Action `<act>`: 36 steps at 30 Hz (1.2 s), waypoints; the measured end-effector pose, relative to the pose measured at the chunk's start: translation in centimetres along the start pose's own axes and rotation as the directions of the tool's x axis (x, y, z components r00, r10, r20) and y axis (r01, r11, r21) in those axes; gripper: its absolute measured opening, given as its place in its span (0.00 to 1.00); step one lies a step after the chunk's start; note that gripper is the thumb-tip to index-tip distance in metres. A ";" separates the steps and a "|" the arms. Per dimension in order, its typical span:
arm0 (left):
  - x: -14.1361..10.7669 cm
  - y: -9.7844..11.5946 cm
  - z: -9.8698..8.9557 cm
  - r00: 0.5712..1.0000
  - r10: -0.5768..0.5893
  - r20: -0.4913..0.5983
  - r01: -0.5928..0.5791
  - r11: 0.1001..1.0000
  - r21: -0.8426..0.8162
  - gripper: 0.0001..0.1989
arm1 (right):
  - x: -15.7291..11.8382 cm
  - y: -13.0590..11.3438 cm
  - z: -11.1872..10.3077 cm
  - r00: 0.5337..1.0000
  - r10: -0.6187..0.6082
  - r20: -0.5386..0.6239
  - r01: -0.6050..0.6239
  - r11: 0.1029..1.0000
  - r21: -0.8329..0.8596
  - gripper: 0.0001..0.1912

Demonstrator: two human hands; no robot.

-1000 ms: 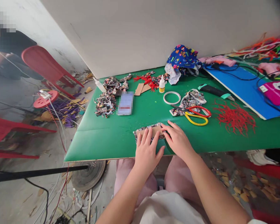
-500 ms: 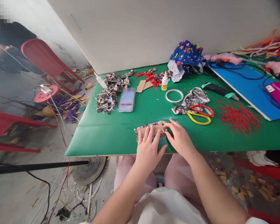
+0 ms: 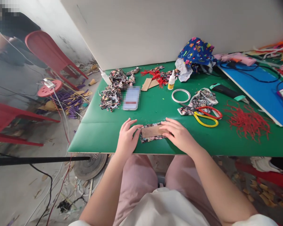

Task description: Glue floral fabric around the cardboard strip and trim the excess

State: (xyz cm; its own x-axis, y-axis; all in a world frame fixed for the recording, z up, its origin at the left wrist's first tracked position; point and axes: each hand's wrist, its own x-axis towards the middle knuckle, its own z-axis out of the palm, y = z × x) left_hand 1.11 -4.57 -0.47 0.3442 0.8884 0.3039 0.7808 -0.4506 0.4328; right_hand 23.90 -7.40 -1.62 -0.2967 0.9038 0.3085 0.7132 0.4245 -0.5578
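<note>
Head view: we see cardboard strip [image 3: 152,131] lying on patterned fabric piece [image 3: 149,140], flat on green table [image 3: 96,138] near front edge, between both hands. Left hand [image 3: 128,138]: fingers loosely curved, tips at left end; we cannot tell whether they pinch. Right hand [image 3: 180,135]: fingers part-bent, tips over right end; pinch likewise unclear to us. Scissors [image 3: 195,110] lie beyond right hand, partly on fabric bundle [image 3: 201,97]; red strings [image 3: 248,121] farther right.

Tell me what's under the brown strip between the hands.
Under the brown strip, patterned fabric shows along its long edges, on the green table. Whatever lies directly beneath the strip's middle is covered.
</note>
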 end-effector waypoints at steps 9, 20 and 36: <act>-0.3 -1.1 0.7 0.996 -0.019 0.092 0.015 0.999 0.036 0.12 | 0.2 0.5 0.3 0.999 -0.004 0.038 0.004 1.000 -0.001 0.06; -0.2 -1.1 0.7 0.994 -0.035 0.105 0.030 0.998 0.051 0.12 | 0.4 0.2 0.0 1.000 -0.019 0.022 0.018 0.998 0.061 0.07; -0.2 -1.0 0.8 0.994 -0.034 0.101 0.029 0.998 0.051 0.13 | 0.3 0.2 0.1 0.999 0.006 0.048 -0.010 0.997 0.077 0.06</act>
State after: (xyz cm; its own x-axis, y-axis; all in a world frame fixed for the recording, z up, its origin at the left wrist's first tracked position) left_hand 0.63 -4.24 -1.64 0.3688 0.9074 0.2018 0.8160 -0.4200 0.3971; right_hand 23.89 -7.04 -1.73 -0.3225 0.9079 0.2676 0.6651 0.4186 -0.6184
